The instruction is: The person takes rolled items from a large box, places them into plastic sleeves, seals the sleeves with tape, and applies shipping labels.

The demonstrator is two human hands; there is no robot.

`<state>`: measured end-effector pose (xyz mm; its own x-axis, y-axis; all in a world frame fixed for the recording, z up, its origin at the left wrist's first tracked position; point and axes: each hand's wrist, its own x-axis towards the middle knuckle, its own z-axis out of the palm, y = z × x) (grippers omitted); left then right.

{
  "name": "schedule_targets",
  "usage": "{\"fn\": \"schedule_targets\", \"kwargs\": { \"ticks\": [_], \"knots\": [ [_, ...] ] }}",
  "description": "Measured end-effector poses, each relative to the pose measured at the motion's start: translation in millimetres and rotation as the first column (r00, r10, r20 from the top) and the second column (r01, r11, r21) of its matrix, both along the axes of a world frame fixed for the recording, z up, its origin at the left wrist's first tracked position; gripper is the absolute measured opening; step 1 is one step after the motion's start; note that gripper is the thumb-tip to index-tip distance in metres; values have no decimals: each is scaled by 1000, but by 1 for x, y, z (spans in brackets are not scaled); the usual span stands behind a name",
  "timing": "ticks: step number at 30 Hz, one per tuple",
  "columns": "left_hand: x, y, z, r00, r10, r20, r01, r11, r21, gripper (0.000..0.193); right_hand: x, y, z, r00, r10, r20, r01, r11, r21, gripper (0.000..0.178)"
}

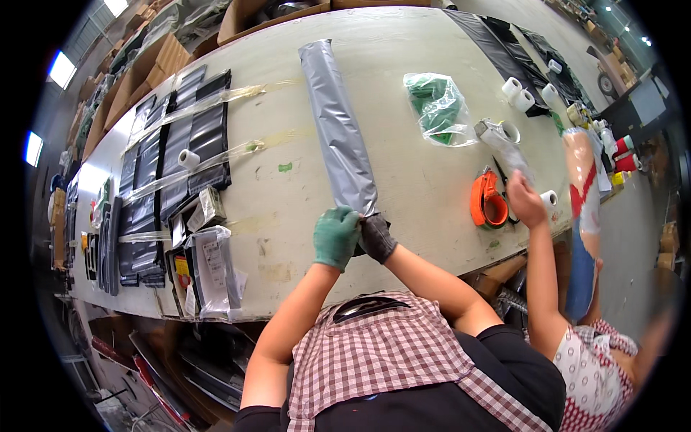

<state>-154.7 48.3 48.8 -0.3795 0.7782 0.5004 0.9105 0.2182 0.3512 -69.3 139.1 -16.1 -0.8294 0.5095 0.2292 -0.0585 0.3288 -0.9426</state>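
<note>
Gray bag (pixel 338 126), scuffed tbl (pixel 417 187), cluttered rm (pixel 633 252)

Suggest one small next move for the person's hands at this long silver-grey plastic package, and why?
Perhaps press the near end of the long silver-grey plastic package flat: the green-gloved left hand and dark-gloved right hand are both at that end, where the plastic looks creased. The gloves hide whether it is closed.

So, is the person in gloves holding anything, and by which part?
Yes: the grey pack, by its near end, with both the left grip and right grip.
</note>
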Motion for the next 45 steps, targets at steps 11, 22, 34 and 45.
{"fn": "schedule_targets", "kwargs": {
  "ticks": [11, 22, 34, 45],
  "knots": [
    [8, -46, -57, 657, 394, 643, -158, 906, -394, 73, 47, 26, 19, 891, -312, 330, 150, 888, 436, 28],
    [56, -91, -16, 931, -148, 334, 189, 978, -91, 17, 87, -22, 9, 752, 508, 420, -58, 686, -726, 35],
    [72, -85, -50, 900, -88, 427, 135, 988, -80, 13, 100, -42, -8, 851, 304, 428, 287, 414, -864, 21],
    [77, -95, -51, 943, -126, 307, 155, 985, -71, 21, 106, -55, 1, 877, 280, 390, 130, 643, -755, 24]
  ]
}}
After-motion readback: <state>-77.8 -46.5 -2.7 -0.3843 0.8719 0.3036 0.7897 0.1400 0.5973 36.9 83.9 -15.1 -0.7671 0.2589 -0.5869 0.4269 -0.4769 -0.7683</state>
